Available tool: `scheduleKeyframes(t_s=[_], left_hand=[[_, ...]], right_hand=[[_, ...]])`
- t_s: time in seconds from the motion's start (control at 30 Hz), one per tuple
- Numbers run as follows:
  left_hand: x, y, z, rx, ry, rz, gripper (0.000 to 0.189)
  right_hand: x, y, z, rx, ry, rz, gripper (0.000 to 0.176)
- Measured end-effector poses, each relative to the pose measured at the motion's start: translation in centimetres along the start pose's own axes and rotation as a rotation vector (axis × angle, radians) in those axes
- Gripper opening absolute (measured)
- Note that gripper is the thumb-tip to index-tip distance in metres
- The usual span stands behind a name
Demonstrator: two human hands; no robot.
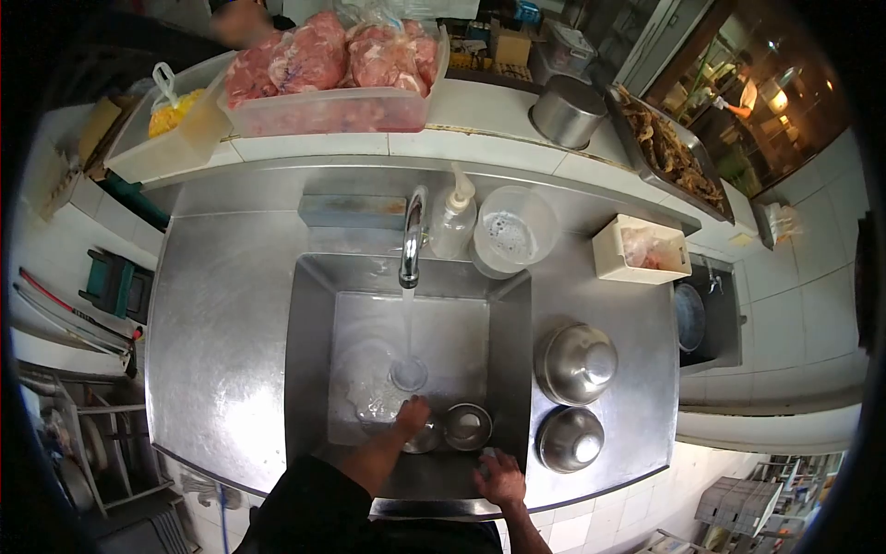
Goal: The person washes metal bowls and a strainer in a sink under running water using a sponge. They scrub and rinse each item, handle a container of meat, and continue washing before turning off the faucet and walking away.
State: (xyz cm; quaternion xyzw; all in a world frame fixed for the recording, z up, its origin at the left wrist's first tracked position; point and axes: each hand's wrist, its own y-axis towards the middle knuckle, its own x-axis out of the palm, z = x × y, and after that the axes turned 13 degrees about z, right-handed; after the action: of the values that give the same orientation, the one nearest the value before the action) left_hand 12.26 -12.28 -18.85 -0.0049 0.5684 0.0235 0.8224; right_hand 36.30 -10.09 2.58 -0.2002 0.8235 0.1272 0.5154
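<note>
Water runs from the chrome faucet (411, 263) into a stainless steel sink (318, 369). My left hand (413, 415) reaches down inside the sink, fingers closed at the rim of a small metal bowl (425, 439), which it partly hides. Close beside that lies a second small metal bowl (468, 427), its open side up. My right hand (501, 477) is at the sink's front right corner, near the second bowl. Its fingers are curled around something small and pale that I cannot make out.
Two upturned metal bowls (577, 365) sit on the right counter. Behind the sink stand a pump bottle (452, 226) and a plastic tub of sudsy liquid (510, 235). A white container (641, 249) is farther right. On the ledge, a bin (323, 115) holds bagged raw meat.
</note>
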Motion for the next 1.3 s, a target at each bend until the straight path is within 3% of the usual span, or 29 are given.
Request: scheduleKeyframes(t_s=[0.23,0.3,0.43,0.63,0.7,0.73,0.8,0.87,0.93,0.97,1.03,1.07,1.1,1.17,1.3], left_hand=[[-1.4,0.8,1.2,0.049,0.094,-0.127,0.021],[-1.5,0.0,0.7,0.133,0.070,0.060,0.024],[-1.7,-0.4,-0.2,0.124,0.019,0.119,0.036],[-1.2,-0.5,-2.4,0.091,0.000,-0.084,0.029],[-0.8,-1.0,-3.1,0.468,-0.060,0.445,0.027],[-0.7,-0.7,-3.2,0.470,-0.065,0.437,0.027],[-1.0,1.0,-4.5,0.416,0.105,0.160,0.027],[-4.0,4.2,-6.0,0.573,0.173,0.538,0.028],[-5.7,8.5,-6.0,0.269,0.225,-0.079,0.024],[-4.4,9.6,-7.3,0.261,0.224,-0.069,0.024],[1.4,11.8,-11.2,0.617,0.655,0.652,0.015],[1.7,12.7,-11.2,0.614,0.650,0.654,0.015],[1.6,14.0,-11.3,0.556,0.664,0.473,0.012],[-6.6,16.1,-7.8,0.356,0.430,0.175,0.010],[-6.5,17.1,-7.1,0.347,0.442,0.147,0.009]], right_hand=[[-0.3,0.1,-0.3,0.026,0.019,0.003,0.033],[-0.3,0.2,-0.4,0.027,0.007,-0.010,0.034],[0.0,0.1,0.1,-0.026,0.010,0.025,0.035],[0.1,0.0,0.2,-0.039,0.006,0.046,0.035],[0.4,-0.2,0.5,-0.005,0.035,0.050,0.034],[0.5,-0.2,0.6,-0.022,0.010,0.037,0.033],[0.2,-0.2,0.3,-0.036,-0.006,0.017,0.033],[-0.4,0.2,-0.3,-0.036,-0.013,0.013,0.034],[0.1,0.0,0.1,-0.049,-0.014,0.024,0.033],[0.6,-0.3,0.6,-0.046,-0.007,0.048,0.033],[0.5,-0.2,0.5,-0.016,0.040,0.049,0.032],[0.4,-0.3,0.6,-0.017,0.035,0.048,0.032],[0.5,-0.3,0.6,-0.029,0.034,0.060,0.032],[0.6,0.1,0.5,-0.044,0.041,0.070,0.031],[-0.1,0.3,-0.1,-0.028,0.049,0.043,0.031]])
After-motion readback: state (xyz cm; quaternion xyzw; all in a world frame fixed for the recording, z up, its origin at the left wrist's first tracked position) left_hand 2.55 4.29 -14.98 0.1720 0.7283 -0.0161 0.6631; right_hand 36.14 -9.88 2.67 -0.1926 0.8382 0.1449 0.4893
